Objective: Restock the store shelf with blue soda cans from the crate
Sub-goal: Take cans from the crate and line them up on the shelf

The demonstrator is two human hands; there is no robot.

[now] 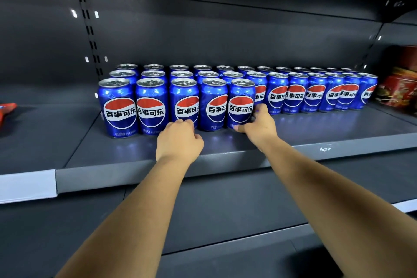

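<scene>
Several blue soda cans stand in rows on the dark grey shelf (293, 140), upright with labels facing out. The front row on the left holds several cans; its rightmost can (241, 102) has my right hand (259, 126) wrapped around its lower right side, thumb under the front. My left hand (179, 140) is curled in a loose fist on the shelf just in front of the third front can (184, 102), fingertips touching its base. The crate is out of view.
Red printed tins (399, 88) stand at the shelf's right end. A red packet (6, 109) lies at the far left. A white price strip (27, 185) runs along the shelf's front edge. A lower shelf (225, 210) sits beneath my forearms.
</scene>
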